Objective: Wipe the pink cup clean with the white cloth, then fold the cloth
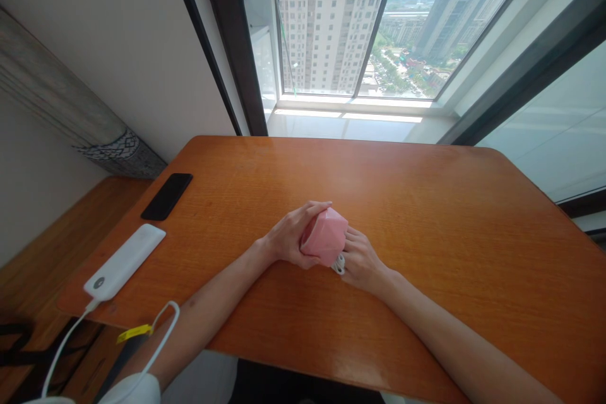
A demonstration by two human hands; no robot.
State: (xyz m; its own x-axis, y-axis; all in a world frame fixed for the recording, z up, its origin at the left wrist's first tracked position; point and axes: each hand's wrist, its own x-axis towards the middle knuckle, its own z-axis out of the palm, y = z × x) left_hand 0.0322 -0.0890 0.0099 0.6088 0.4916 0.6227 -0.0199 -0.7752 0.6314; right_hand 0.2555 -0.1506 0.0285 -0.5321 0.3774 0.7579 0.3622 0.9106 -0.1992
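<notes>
Near the middle of the table, my left hand is closed around a small pink pouch with angular, creased sides. Its thumb is on the near side and its fingers lie over the top. My right hand is against the pouch's right side, closed on a bundled white cable. The cable sticks out just under the pouch's lower right corner. Some of the right fingers are hidden behind the pouch, and how much of the cable is inside it cannot be seen.
A black phone lies at the left edge of the wooden table. Nearer stands a white power bank with a white cord running off the table. A yellow tag shows beside my left forearm. Windows are beyond the far edge.
</notes>
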